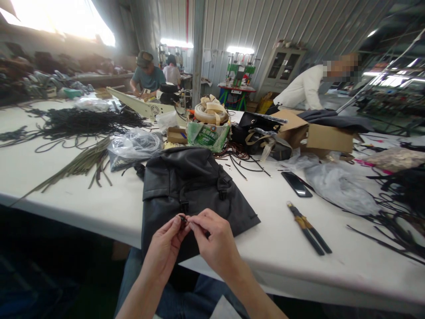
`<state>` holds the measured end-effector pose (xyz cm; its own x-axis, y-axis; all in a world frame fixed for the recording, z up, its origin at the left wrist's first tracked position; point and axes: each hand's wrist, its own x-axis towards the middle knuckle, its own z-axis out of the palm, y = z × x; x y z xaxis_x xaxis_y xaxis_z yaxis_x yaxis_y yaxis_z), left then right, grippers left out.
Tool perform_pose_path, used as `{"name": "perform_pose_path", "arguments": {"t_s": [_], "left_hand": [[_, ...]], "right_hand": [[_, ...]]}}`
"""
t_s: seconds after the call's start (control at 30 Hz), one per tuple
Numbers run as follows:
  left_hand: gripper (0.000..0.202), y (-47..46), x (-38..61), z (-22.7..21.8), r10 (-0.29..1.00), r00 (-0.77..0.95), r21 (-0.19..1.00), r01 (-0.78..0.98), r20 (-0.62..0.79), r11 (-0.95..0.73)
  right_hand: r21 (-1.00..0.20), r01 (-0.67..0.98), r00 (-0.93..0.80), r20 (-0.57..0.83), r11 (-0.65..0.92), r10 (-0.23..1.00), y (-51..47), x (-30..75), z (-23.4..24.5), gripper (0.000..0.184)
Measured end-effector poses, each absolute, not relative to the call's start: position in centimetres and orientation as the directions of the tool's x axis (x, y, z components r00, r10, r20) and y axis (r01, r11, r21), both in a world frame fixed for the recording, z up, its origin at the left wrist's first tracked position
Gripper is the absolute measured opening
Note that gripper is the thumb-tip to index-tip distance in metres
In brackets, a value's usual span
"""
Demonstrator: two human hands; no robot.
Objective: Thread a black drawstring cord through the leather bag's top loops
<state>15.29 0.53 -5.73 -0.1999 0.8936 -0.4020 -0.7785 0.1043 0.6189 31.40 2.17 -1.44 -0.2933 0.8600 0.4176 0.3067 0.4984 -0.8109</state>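
A black backpack with a flap, straps and buckles lies on the white table, its lower part reaching over the front edge. Above its lower front, my left hand pinches a small black piece, possibly a fitting or strap end, too small to name. My right hand meets it there with thumb and forefinger pressed together; what sits between those fingertips is mostly hidden. To the right, a pair of pliers with dark and yellow handles rests on the table.
Behind the backpack stand a green-labelled box with webbing rolls and a cardboard box. A phone and plastic bags lie right. Black cords and olive strips spread left. Several co-workers are farther back.
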Motion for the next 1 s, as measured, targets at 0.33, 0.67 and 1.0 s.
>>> {"name": "perform_pose_path", "arguments": {"t_s": [0.33, 0.67, 1.0], "left_hand": [[0.058, 0.4, 15.6, -5.4, 0.891, -0.205, 0.611, -0.786, -0.404, 0.096], [0.048, 0.2, 15.5, -6.0, 0.909, -0.181, 0.625, -0.773, -0.376, 0.104], [0.059, 0.0, 16.1, -5.9, 0.911, -0.189, 0.677, -0.725, -0.367, 0.122]], "right_hand": [[-0.802, 0.338, -0.254, 0.427, 0.493, 0.868, 2.0, 30.8, -1.7, 0.024], [-0.774, 0.39, -0.228, 0.444, 0.5, 0.866, 1.4, 30.1, -2.0, 0.024], [-0.747, 0.435, -0.207, 0.461, 0.503, 0.863, 1.0, 29.6, -2.7, 0.027]]}}
